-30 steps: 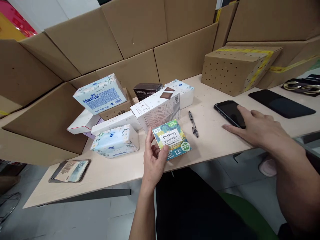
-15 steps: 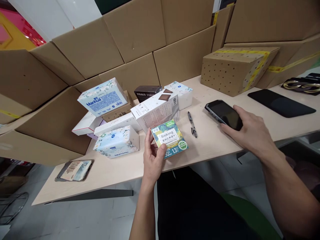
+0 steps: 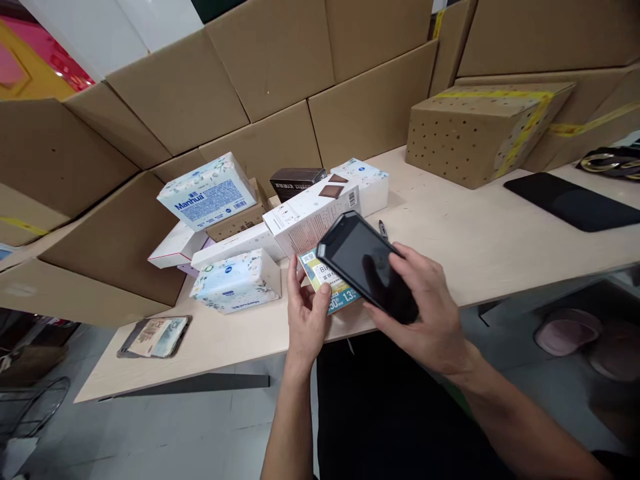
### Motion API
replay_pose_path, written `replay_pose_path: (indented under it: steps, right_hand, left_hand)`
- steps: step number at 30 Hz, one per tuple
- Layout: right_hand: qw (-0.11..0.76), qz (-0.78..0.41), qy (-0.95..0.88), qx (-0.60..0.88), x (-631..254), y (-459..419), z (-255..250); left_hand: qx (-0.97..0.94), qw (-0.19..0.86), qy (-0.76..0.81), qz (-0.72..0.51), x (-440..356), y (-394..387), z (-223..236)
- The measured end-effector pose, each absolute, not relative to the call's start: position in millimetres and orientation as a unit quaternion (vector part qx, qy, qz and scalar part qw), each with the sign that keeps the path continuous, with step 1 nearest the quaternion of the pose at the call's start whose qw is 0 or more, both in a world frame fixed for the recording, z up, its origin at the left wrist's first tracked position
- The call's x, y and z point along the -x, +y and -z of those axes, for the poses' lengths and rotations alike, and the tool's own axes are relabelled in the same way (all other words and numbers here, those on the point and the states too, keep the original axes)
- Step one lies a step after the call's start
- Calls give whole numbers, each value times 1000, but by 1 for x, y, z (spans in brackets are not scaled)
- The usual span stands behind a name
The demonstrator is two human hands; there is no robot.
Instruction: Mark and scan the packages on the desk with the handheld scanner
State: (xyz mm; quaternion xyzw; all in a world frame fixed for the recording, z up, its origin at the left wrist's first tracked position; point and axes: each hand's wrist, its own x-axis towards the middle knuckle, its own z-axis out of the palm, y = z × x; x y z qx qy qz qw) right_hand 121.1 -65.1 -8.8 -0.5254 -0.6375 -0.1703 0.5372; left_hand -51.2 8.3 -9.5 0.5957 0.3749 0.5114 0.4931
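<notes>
My left hand (image 3: pixel 309 313) grips a small green and yellow Binking biscuit box (image 3: pixel 326 273) near the table's front edge, thumb on its face. A black handheld device (image 3: pixel 367 260), like a rugged phone with a dark screen, is held in my right hand (image 3: pixel 425 307). It is tilted in front of the biscuit box and hides the box's right part. Behind the device, only the tip of a pen (image 3: pixel 383 229) shows. A white carton with chocolate pictures (image 3: pixel 310 213) lies just beyond the biscuit box.
Manhua tissue packs (image 3: pixel 210 197) and cartons are piled left of centre. Banknotes (image 3: pixel 161 337) lie on a dark flat item at the left. A spotted cardboard box (image 3: pixel 457 143) and a black flat pad (image 3: pixel 575 200) are at the right. Cardboard panels (image 3: pixel 270 73) wall off the back.
My right hand has lifted the black device off the table's right side and carried it left, over the biscuit box. My left hand stays on the box.
</notes>
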Motion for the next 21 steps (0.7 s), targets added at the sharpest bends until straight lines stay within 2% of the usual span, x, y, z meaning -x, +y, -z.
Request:
replay_pose_path:
  steps: [15,18,21]
  right_hand:
    - [541,174,-635,524,-99,-50,7]
    - [540,175,-633,527,-98,-50,8]
    - [542,172,-628,532,-96,-51,10]
  left_hand:
    - [-625,422,396,-524,52,11,14]
    - [-647,348,433,-522,54,8,17]
    - [-681,190,435,-557,57,2,22]
